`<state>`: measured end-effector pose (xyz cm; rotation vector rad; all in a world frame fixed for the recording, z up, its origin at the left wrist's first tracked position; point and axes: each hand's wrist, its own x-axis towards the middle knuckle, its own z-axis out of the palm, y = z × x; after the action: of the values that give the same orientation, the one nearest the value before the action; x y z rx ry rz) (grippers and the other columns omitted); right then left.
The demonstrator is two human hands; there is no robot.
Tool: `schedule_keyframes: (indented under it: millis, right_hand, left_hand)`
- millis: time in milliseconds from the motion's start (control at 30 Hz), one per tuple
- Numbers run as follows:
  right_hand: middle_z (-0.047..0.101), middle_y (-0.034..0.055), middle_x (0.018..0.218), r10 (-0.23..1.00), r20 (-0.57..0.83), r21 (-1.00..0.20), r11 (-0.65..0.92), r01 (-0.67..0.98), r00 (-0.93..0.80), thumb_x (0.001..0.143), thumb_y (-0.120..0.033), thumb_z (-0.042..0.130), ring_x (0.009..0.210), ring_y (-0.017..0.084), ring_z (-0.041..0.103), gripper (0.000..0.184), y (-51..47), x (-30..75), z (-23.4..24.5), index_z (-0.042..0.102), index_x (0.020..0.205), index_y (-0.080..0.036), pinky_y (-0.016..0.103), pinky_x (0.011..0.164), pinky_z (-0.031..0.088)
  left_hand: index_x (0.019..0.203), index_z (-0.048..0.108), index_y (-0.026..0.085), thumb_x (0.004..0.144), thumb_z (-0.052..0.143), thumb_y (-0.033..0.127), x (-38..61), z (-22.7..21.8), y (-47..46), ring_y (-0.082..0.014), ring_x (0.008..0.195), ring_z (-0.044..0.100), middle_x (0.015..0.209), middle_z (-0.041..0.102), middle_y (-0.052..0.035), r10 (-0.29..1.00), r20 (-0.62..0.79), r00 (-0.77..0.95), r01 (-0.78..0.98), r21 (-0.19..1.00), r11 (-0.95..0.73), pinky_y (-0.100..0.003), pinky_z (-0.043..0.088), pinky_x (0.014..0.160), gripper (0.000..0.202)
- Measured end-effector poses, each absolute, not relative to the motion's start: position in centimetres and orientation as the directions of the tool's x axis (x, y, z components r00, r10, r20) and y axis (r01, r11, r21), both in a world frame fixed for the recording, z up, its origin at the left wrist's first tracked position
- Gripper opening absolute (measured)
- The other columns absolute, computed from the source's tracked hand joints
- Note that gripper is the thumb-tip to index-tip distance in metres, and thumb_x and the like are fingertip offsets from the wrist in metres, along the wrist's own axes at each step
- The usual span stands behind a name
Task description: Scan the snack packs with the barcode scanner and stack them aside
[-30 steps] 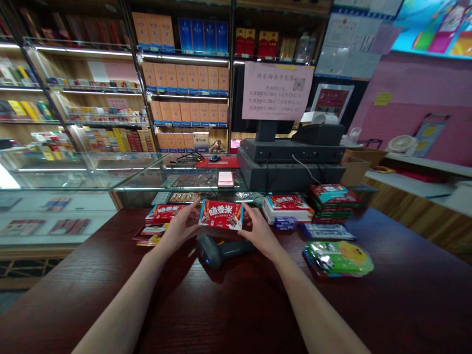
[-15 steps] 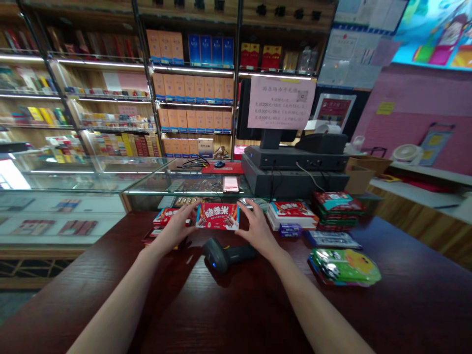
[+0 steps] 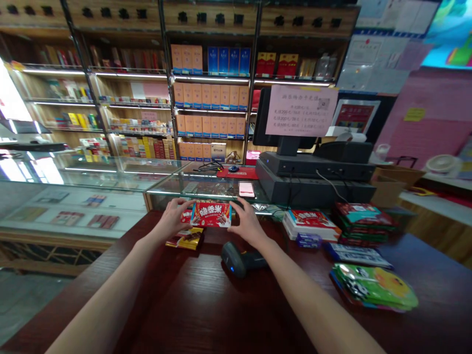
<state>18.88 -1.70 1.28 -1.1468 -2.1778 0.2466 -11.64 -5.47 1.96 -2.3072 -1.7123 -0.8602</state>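
Note:
A red chocolate box [image 3: 211, 214] with white Chinese lettering is held upright between my two hands. My left hand [image 3: 173, 216] grips its left end, thumb below and fingers above. At the right end, my right hand [image 3: 246, 222] pinches it in the same way. Just below and left lies a yellow chocolate packet [image 3: 190, 239], partly behind my left hand; another red box [image 3: 185, 216] shows behind the held one. A black barcode scanner [image 3: 236, 259] with a blue light lies on the dark wooden counter [image 3: 191, 305] under my right forearm.
On the right sit stacked red-and-white boxes [image 3: 309, 223], a small purple packet [image 3: 309, 240], dark red-and-green packs [image 3: 365, 223], a blue flat packet [image 3: 357, 255] and green animal-print packs [image 3: 374, 285]. Behind stand a glass showcase [image 3: 165, 184] and a cash register [image 3: 313, 177].
My hands have carried the red chocolate box left, over the items on the left side of the counter. The view has turned left, so the scanner and register appear further right.

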Motion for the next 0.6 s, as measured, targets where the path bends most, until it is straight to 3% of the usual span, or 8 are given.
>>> schedule_keyframes:
  millis: [233, 467, 600]
  right_hand:
    - [0.028, 0.0175, 0.158, 0.815, 0.382, -0.419, 0.573, 0.705, -0.435, 0.061, -0.030, 0.088, 0.147, 0.036, 0.026, 0.093, 0.5, 14.7, 1.8, 0.048, 0.145, -0.023, 0.055, 0.113, 0.034]
    - [0.015, 0.0171, 0.164, 0.816, 0.338, -0.337, 0.570, 0.750, -0.469, 0.055, -0.037, 0.092, 0.152, 0.039, 0.009, 0.094, 1.9, 11.8, 1.8, 0.055, 0.140, -0.022, 0.055, 0.118, 0.022]
    - [0.015, 0.0183, 0.164, 0.842, 0.272, -0.327, 0.535, 0.779, -0.465, 0.055, -0.037, 0.092, 0.152, 0.039, 0.011, 0.093, 2.3, 11.0, 1.6, 0.055, 0.140, -0.022, 0.054, 0.116, 0.025]
  left_hand:
    - [0.141, 0.054, 0.028, 0.066, 0.078, 0.031, -15.2, 2.3, -4.2, -0.0290, 0.114, 0.047, 0.120, 0.047, -0.0085, 0.891, 0.434, 0.131, 0.950, 0.202, -0.238, -0.044, 0.042, 0.104, 0.079]
    - [0.137, 0.057, 0.035, 0.060, 0.081, 0.040, -17.7, 2.0, -2.8, -0.0398, 0.135, 0.036, 0.146, 0.035, -0.0099, 0.933, 0.347, 0.094, 0.982, 0.123, -0.144, -0.053, 0.031, 0.112, 0.081]
    - [0.137, 0.057, 0.036, 0.059, 0.083, 0.040, -18.5, 1.6, -1.7, -0.0424, 0.138, 0.033, 0.151, 0.032, -0.0105, 0.954, 0.287, 0.082, 0.988, 0.101, -0.116, -0.055, 0.030, 0.112, 0.082]
